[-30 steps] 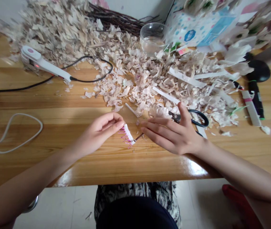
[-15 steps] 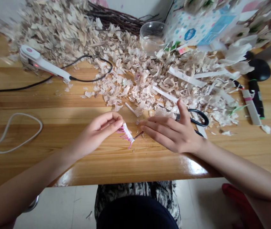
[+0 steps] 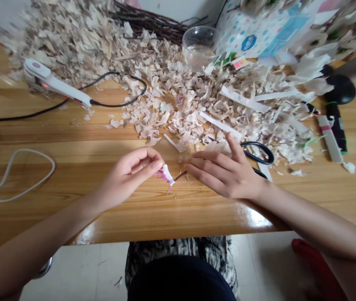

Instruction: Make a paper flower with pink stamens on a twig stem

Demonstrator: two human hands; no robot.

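My left hand [image 3: 136, 169] pinches one end of a fringed paper strip [image 3: 167, 173], white along one edge with thin pink-purple fringe hanging from it. The strip's other end meets the tip of a thin dark twig [image 3: 181, 175]. My right hand [image 3: 223, 171] holds the twig's other end under its fingertips, fingers stretched side by side and thumb raised; the thumb side hides part of the grip. Scissors [image 3: 261, 152] with black handles lie just beyond my right hand, their blades mostly covered.
Pale dried petal-like scraps [image 3: 178, 96] cover the back of the wooden table [image 3: 80, 225]. A white corded tool [image 3: 57, 85] lies left, a clear plastic cup [image 3: 198, 50] behind. White paper strips [image 3: 243, 100], a dark twig bundle [image 3: 153, 25] and a white cable [image 3: 49, 175] are around.
The fringed strip has turned slightly about the twig tip, and its loose fringe end has shifted a little. Both hands stay nearly in place.
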